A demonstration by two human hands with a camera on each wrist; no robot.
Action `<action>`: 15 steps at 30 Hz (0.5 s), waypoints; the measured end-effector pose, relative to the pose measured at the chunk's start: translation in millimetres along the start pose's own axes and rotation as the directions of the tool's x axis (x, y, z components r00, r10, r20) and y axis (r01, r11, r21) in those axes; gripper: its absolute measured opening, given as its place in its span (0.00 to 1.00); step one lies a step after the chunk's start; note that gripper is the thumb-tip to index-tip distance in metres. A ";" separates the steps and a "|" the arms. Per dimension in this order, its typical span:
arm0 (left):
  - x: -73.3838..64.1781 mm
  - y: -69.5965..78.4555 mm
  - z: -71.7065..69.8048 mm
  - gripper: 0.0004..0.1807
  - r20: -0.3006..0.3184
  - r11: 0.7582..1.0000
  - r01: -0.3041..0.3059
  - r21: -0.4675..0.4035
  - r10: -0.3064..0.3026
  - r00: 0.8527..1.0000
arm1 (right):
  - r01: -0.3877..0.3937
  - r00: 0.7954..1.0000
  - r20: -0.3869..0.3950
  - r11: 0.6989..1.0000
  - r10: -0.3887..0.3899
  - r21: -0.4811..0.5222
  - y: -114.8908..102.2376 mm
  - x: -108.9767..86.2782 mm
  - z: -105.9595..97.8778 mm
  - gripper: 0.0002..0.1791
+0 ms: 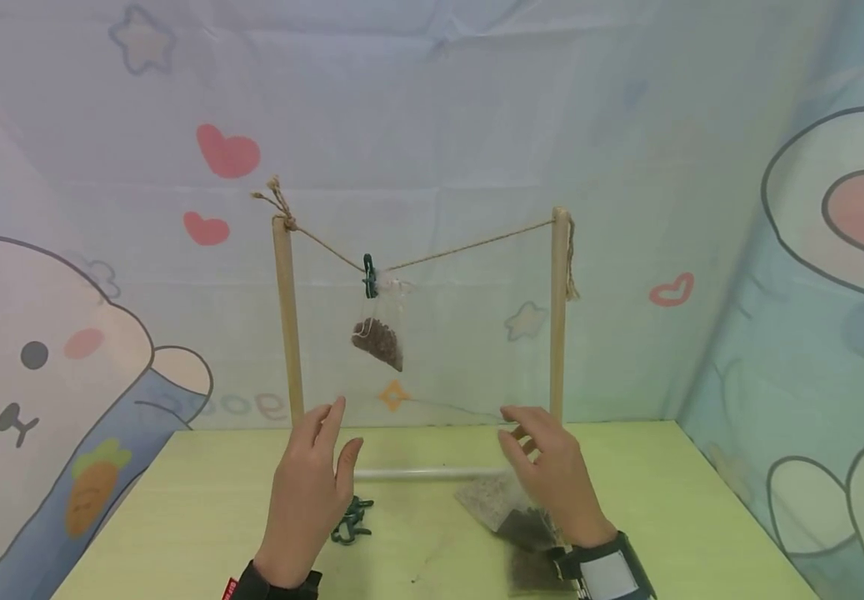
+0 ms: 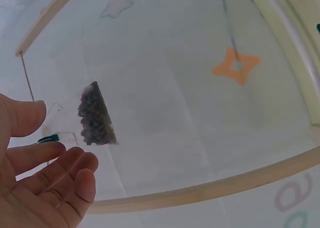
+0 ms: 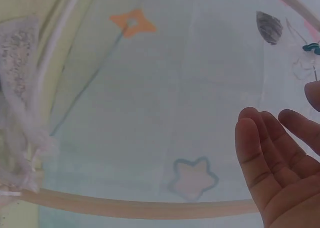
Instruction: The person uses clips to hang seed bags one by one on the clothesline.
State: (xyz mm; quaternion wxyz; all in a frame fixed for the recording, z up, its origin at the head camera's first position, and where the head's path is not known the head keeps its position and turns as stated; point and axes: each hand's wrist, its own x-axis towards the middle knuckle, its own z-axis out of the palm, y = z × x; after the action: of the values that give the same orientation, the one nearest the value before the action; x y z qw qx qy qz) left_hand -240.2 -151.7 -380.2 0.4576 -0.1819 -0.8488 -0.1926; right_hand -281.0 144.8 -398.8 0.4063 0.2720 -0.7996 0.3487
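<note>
A clear bag with dark brown contents (image 1: 379, 340) hangs tilted from a twine line (image 1: 469, 246), held by a dark green clip (image 1: 369, 277). My left hand (image 1: 307, 487) is raised below and left of the bag, fingers relaxed and holding nothing. On the right, my right hand (image 1: 551, 467) is also raised, its fingers loosely bent with nothing in them. Under the right hand lie a clear bag with pale and dark contents (image 1: 487, 500) and a brown-filled bag (image 1: 532, 571), partly covered by the wrist. Several green clips (image 1: 352, 523) lie beside my left hand.
Two wooden posts, left (image 1: 289, 325) and right (image 1: 558, 325), hold the twine's ends. A white bar (image 1: 424, 474) runs low between them along the pale yellow table (image 1: 177, 517). A printed cloth (image 1: 432, 108) hangs behind and along the right side.
</note>
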 end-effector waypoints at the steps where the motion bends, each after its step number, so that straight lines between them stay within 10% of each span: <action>1: -4.8 -0.4 2.7 0.31 0.006 1.000 0.009 -0.003 -0.009 1.000 | -0.007 1.000 0.001 1.000 0.007 0.005 1.1 -5.1 1.8 0.16; 15: -48.1 -6.2 33.9 0.27 0.111 0.997 0.073 -0.036 -0.069 0.991 | -0.181 0.980 0.082 0.984 0.180 0.002 6.9 -49.0 18.6 0.13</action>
State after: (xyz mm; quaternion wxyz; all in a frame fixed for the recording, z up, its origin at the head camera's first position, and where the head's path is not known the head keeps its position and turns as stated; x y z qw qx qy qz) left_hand -242.4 -146.6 -439.1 0.3993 -0.1710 -0.8747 -0.2152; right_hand -268.9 141.9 -450.2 0.3387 0.2145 -0.8353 0.3764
